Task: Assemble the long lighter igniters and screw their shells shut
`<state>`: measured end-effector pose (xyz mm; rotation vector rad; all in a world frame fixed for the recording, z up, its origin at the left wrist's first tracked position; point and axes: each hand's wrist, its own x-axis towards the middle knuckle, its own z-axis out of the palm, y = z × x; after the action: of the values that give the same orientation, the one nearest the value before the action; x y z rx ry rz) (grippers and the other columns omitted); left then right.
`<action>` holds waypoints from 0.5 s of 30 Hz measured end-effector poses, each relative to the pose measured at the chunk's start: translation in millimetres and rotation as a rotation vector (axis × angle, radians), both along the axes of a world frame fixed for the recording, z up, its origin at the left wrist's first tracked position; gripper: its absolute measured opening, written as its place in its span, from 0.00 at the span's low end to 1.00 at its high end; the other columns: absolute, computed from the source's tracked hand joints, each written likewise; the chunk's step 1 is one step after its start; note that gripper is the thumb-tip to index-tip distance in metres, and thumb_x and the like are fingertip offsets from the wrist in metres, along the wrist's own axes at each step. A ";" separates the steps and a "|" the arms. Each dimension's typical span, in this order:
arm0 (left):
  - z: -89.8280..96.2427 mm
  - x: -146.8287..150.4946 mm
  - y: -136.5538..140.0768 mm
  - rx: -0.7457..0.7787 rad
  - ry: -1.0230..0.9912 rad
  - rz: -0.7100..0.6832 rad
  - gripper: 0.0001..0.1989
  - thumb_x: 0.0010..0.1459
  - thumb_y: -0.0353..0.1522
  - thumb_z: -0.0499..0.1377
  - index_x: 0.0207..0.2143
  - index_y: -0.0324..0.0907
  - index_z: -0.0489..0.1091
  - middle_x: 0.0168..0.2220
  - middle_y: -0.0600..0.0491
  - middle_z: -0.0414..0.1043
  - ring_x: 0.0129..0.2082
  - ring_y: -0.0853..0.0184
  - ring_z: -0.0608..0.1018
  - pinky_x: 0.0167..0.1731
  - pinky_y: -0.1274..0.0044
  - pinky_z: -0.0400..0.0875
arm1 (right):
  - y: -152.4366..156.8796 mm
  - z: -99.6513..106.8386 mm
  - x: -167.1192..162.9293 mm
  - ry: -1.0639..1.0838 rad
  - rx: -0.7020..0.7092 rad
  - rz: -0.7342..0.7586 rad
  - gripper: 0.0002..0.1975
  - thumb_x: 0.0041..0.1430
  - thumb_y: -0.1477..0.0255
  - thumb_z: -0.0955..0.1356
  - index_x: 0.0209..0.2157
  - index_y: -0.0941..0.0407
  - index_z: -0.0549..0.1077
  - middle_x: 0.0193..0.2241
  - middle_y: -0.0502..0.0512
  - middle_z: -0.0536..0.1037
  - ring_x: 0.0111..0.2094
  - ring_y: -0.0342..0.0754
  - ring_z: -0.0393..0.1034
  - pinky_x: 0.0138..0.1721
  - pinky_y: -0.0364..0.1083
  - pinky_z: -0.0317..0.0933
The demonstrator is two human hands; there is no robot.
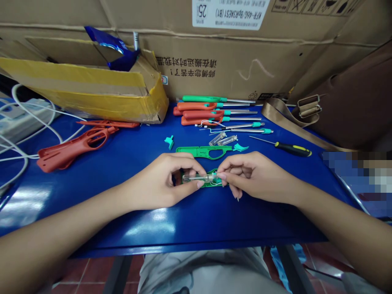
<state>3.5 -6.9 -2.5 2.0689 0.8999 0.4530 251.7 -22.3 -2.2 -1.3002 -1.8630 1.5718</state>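
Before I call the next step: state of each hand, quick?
Left hand: closed, holding the clear tube.
Right hand: closed in a pinch at the tube's end, by a small teal part; exactly what it grips cannot be told.

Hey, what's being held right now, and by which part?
The left hand pinches a clear tube near its middle. The right hand is at the tube's right end; whether it grips there can't be told.

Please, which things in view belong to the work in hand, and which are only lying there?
Likely part of the work:
clear tube, held
green shell half under it
other green shell half
screwdriver

Probably just lying about:
yellow-taped box
brown strap
blue packet
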 end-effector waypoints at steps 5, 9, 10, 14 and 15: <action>-2.2 1.8 1.5 0.005 -0.034 0.013 0.08 0.63 0.34 0.62 0.41 0.42 0.78 0.36 0.53 0.76 0.31 0.71 0.76 0.26 0.81 0.68 | 0.4 -3.9 2.3 -0.023 -0.001 0.035 0.05 0.65 0.70 0.67 0.34 0.56 0.74 0.21 0.44 0.74 0.19 0.38 0.70 0.22 0.37 0.65; -5.0 3.3 2.1 -0.043 -0.053 0.024 0.09 0.65 0.36 0.61 0.42 0.42 0.78 0.38 0.53 0.79 0.35 0.68 0.79 0.31 0.79 0.72 | 0.8 -5.4 3.9 -0.041 0.042 0.060 0.07 0.66 0.68 0.67 0.35 0.56 0.74 0.22 0.45 0.74 0.20 0.38 0.69 0.22 0.37 0.65; -5.6 3.4 2.0 -0.049 -0.058 0.026 0.09 0.66 0.36 0.60 0.43 0.42 0.78 0.38 0.53 0.79 0.35 0.68 0.79 0.32 0.78 0.73 | 0.8 -5.0 4.0 -0.050 0.057 0.070 0.07 0.66 0.67 0.67 0.36 0.55 0.75 0.21 0.45 0.73 0.20 0.38 0.69 0.22 0.37 0.64; -6.2 2.5 2.2 -0.041 -0.063 0.029 0.09 0.66 0.37 0.61 0.43 0.42 0.78 0.39 0.53 0.80 0.35 0.68 0.80 0.33 0.78 0.73 | 0.9 -2.2 3.7 -0.083 0.099 0.073 0.08 0.66 0.67 0.67 0.35 0.55 0.75 0.21 0.44 0.71 0.19 0.38 0.67 0.20 0.37 0.61; -5.9 2.3 2.4 -0.036 -0.063 0.030 0.09 0.66 0.36 0.61 0.43 0.42 0.78 0.39 0.53 0.79 0.35 0.67 0.80 0.33 0.78 0.73 | 1.0 -1.7 3.7 -0.086 0.105 0.065 0.08 0.66 0.67 0.67 0.35 0.55 0.75 0.21 0.44 0.70 0.19 0.38 0.66 0.20 0.37 0.61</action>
<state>5.8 -4.6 -8.4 1.9995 0.8963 0.5113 255.4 -21.3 -3.9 -1.2918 -2.0303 1.4496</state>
